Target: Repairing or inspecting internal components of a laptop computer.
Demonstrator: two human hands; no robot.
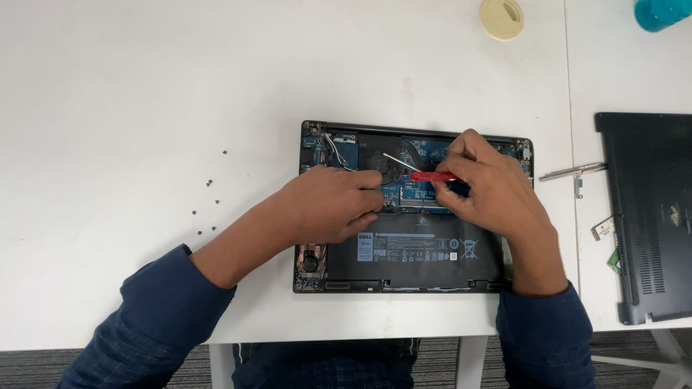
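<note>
- Head view: the open laptop chassis with its bottom cover off (404, 248) lies under both hands, black battery nearest the person, blue circuit board and fan on the far side.
- The right hand (490, 191) is closed in a pinch around a small red-handled screwdriver (431, 176), whose thin metal shaft slants away to the left, toward the fan.
- The left hand (328, 205) rests curled on the board just left of the tool, fingertips pressed down near the battery's top edge; whether it grips anything I cannot tell.
- The step in hand looks like working a small fastener or part on the board; the next move seems to call for a steady tip and light pressure.
- Several tiny dark screws (209, 198) lie loose well to the left of the left hand.
- To the right of the right hand lie a slim metal hinge strip (573, 171) and the detached dark bottom cover (649, 216).
- Far beyond the hands sit a round cream lid (502, 18) and a teal container (662, 12).
- The surface is a white table (144, 86); grey floor shows below its near edge.
</note>
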